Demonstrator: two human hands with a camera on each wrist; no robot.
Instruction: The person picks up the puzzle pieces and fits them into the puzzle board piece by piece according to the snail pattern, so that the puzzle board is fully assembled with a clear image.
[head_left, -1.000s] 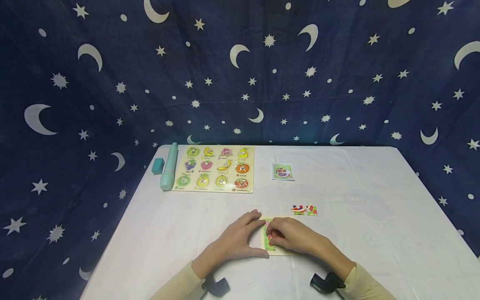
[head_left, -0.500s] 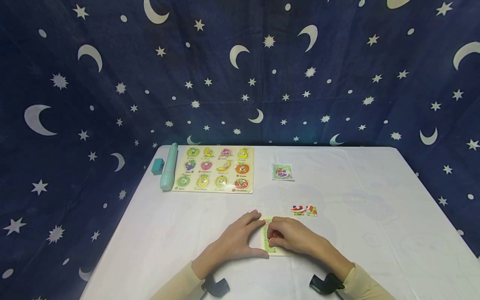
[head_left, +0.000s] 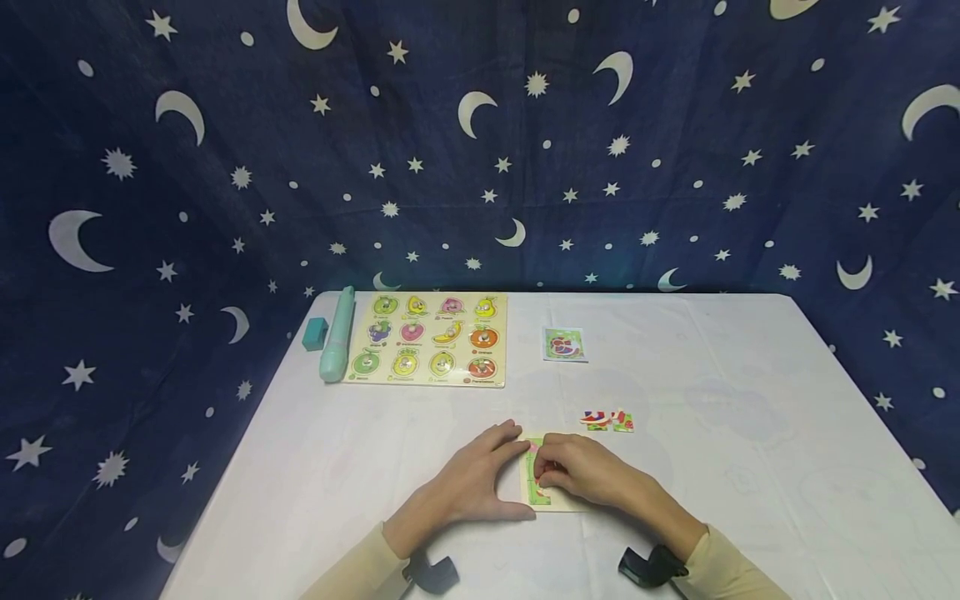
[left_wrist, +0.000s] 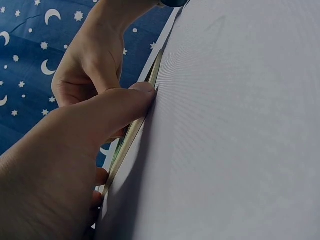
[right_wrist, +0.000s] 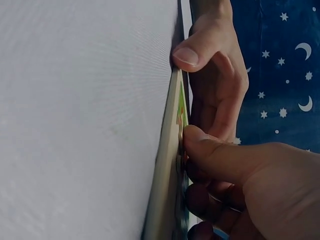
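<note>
A small wooden puzzle board [head_left: 573, 504] with a green printed picture lies near the table's front. My left hand [head_left: 477, 477] spans its left side, thumb at the near corner and fingers at the far-left edge. Over the board, my right hand [head_left: 588, 468] has thumb and curled fingers drawn together on a small puzzle piece [head_left: 540, 490] with red and white on it, mostly hidden by the fingers. In the right wrist view the right thumb [right_wrist: 200, 137] touches the board's face. Two loose puzzle pieces, one [head_left: 596, 420] and another [head_left: 622, 421], lie just beyond the right hand.
A fruit puzzle board [head_left: 431, 340] lies at the back left, with a teal microphone-like stick [head_left: 339, 337] along its left edge and a teal block [head_left: 315, 333] beside that. A small picture card [head_left: 565, 343] lies at the back middle. A starry curtain [head_left: 480, 167] hangs behind the table.
My right fingers have shifted slightly on the board, and the red and white piece under them shows a little nearer to me. The left hand keeps its place.
</note>
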